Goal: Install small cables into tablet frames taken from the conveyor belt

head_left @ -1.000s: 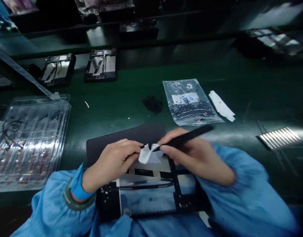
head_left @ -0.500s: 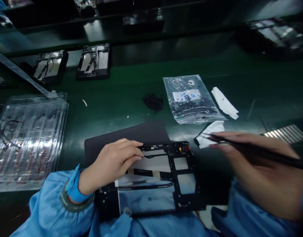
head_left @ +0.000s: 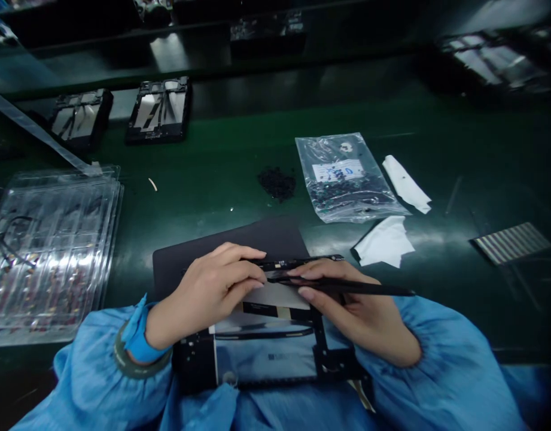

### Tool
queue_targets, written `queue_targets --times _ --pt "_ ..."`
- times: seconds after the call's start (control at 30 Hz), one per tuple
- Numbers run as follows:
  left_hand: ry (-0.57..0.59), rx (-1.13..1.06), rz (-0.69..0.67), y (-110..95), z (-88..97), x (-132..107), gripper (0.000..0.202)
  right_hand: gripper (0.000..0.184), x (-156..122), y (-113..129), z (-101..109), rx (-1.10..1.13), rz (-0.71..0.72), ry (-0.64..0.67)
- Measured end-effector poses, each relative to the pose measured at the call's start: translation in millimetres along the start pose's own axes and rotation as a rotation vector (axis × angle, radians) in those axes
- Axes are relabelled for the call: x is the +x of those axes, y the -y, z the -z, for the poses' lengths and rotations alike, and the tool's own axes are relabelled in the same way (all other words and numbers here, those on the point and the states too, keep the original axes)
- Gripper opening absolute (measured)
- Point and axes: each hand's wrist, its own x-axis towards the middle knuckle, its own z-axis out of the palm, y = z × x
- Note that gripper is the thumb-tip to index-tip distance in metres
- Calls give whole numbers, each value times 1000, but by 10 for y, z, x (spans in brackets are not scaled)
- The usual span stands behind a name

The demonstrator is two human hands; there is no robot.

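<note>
A black device frame (head_left: 266, 353) with a shiny panel lies in front of me, partly on a dark grey mat (head_left: 203, 257). My left hand (head_left: 207, 293) rests on the frame's far edge, fingers curled and pressing on it. My right hand (head_left: 351, 311) is closed on black tweezers (head_left: 347, 288), whose tips meet the frame's top edge beside my left fingertips. A crumpled white film (head_left: 385, 242) lies on the green table to the right of the frame.
Clear blister trays (head_left: 46, 251) with small parts are stacked at the left. A plastic bag of black screws (head_left: 344, 179), a loose heap of screws (head_left: 277, 181) and a white strip (head_left: 405, 182) lie beyond. Two more black frames (head_left: 158, 111) sit at the back left.
My right hand carried the white film off to the right with the tweezers, left it on the table, and came back to the frame's top edge. My left hand stayed on the frame.
</note>
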Motion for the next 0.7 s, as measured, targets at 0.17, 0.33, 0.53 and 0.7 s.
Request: queue_targets --times 0.17,0.33,0.53,0.7 --pt "-21 44 -96 -60 -50 -11 13 12 11 9 -24 -24 -59 -47" --pt "-127 126 -181 -121 -161 -52 13 13 52 38 -55 -74 -146 -1" --pt "-9 58 -229 -181 -229 -108 17 17 134 96 -61 -73 -272 39" --pt "34 74 -209 -179 -228 -129 17 17 161 115 -55 -56 -293 11"
